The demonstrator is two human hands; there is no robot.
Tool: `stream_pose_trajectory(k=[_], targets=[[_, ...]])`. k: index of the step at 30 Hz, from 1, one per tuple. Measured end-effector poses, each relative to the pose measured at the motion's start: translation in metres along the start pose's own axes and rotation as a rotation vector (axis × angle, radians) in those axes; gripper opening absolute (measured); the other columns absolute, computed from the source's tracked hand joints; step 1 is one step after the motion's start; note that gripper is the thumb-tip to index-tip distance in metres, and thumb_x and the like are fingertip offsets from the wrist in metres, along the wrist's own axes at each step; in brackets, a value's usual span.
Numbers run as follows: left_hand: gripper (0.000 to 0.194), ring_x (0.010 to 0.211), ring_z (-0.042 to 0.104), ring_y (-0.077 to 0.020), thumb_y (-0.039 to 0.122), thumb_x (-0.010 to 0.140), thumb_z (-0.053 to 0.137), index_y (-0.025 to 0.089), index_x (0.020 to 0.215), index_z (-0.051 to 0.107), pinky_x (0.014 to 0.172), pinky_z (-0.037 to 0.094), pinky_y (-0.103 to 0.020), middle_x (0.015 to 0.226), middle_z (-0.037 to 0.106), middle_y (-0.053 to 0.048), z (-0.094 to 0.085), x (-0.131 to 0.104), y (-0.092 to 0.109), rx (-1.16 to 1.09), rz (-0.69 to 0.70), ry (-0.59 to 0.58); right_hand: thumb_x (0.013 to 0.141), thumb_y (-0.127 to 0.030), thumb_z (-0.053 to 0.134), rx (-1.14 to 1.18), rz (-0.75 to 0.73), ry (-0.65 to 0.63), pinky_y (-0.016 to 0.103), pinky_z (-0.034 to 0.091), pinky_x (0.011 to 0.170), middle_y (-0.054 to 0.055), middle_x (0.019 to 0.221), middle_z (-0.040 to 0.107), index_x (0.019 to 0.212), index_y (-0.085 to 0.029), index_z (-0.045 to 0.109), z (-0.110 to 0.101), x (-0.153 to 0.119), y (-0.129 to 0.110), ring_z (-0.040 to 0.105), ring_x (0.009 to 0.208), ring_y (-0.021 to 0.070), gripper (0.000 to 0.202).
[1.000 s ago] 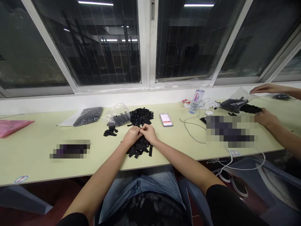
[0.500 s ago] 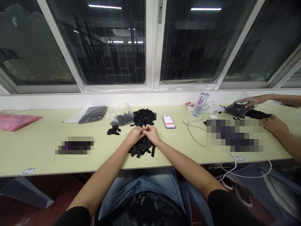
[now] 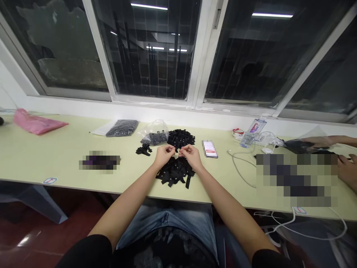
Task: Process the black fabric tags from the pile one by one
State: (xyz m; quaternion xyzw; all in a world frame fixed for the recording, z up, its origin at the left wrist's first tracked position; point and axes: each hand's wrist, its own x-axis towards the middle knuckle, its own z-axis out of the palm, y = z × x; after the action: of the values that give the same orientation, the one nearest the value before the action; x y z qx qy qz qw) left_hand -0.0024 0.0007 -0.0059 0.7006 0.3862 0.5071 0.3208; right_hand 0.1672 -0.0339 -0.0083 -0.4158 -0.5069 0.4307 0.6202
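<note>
My left hand (image 3: pixel 165 155) and my right hand (image 3: pixel 191 155) are a small gap apart above the table (image 3: pixel 134 175), each with thumb and fingers pinched together. What lies in their fingertips is too small to make out. Just below them spreads a near pile of short black fabric strips (image 3: pixel 176 173), some with tiny pale marks. Beyond my fingertips is a far pile of similar black strips (image 3: pixel 182 137). A small cluster of black strips (image 3: pixel 143 149) lies left of my left hand, beside a clear plastic bag (image 3: pixel 157 131) holding more black pieces.
A phone (image 3: pixel 210 149) lies to the right, followed by a cable (image 3: pixel 237 165), a bottle (image 3: pixel 254 131) and a power strip. At far right, another person's hands (image 3: pixel 318 141) touch a dark bag. A full bag (image 3: pixel 122 127) and a pink bag (image 3: pixel 39 123) lie left.
My hands were touching over the near pile; now they are apart, nearer the far pile. The view has shifted and tilted. The other person's hands now sit nearer the right edge.
</note>
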Motion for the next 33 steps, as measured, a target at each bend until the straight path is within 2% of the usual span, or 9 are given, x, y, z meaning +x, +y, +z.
stream_pose_trajectory(k=[5,13,18,23,27,33], targets=[[0.025,0.064,0.065,-0.0168,0.039,0.081,0.066,0.014,0.082,0.071,0.063,0.052,-0.027,0.067,0.069,-0.004,-0.001,0.000,0.002,-0.154,-0.104,-0.017,0.075,-0.051,0.076,-0.005,-0.007,-0.031,0.036,0.062,0.072,0.003,0.077,0.068,0.083,-0.019,0.061,-0.002,0.000,0.001,0.068,0.070,0.0174,0.037],[0.027,0.062,0.062,-0.0150,0.040,0.084,0.062,0.014,0.079,0.070,0.060,0.048,-0.024,0.068,0.068,-0.004,-0.001,0.002,0.000,-0.111,-0.071,-0.030,0.081,-0.057,0.067,-0.076,0.004,-0.151,0.027,0.058,0.062,0.005,0.085,0.068,0.089,-0.020,0.062,-0.003,0.002,0.007,0.065,0.078,0.0162,0.038],[0.029,0.066,0.063,-0.0155,0.040,0.087,0.058,0.014,0.079,0.070,0.062,0.049,-0.024,0.071,0.069,-0.004,0.000,-0.001,0.001,-0.091,-0.045,-0.076,0.078,-0.057,0.070,-0.055,0.006,-0.124,0.028,0.059,0.066,0.006,0.099,0.068,0.089,-0.020,0.065,-0.001,-0.002,0.001,0.066,0.093,0.0199,0.039],[0.029,0.070,0.065,-0.0160,0.039,0.088,0.058,0.014,0.083,0.070,0.067,0.051,-0.025,0.076,0.070,-0.005,0.000,-0.002,0.002,-0.103,-0.023,-0.150,0.076,-0.055,0.073,0.038,0.059,-0.116,0.031,0.059,0.076,0.005,0.095,0.068,0.088,-0.020,0.066,0.000,-0.004,-0.003,0.065,0.101,0.0214,0.037],[0.027,0.070,0.066,-0.0167,0.038,0.086,0.061,0.013,0.089,0.071,0.067,0.051,-0.026,0.077,0.071,-0.006,0.000,-0.001,0.002,-0.153,-0.050,-0.179,0.075,-0.054,0.075,0.059,0.061,-0.064,0.031,0.058,0.079,0.004,0.095,0.067,0.086,-0.020,0.067,0.000,-0.004,-0.004,0.066,0.093,0.0190,0.036],[0.029,0.063,0.063,-0.0149,0.040,0.086,0.062,0.012,0.083,0.070,0.064,0.050,-0.026,0.072,0.070,-0.006,0.003,-0.003,0.001,-0.181,-0.079,-0.262,0.074,-0.053,0.076,0.008,0.053,-0.043,0.028,0.055,0.074,0.002,0.089,0.065,0.086,-0.020,0.068,0.000,-0.004,-0.004,0.062,0.075,0.0140,0.036]])
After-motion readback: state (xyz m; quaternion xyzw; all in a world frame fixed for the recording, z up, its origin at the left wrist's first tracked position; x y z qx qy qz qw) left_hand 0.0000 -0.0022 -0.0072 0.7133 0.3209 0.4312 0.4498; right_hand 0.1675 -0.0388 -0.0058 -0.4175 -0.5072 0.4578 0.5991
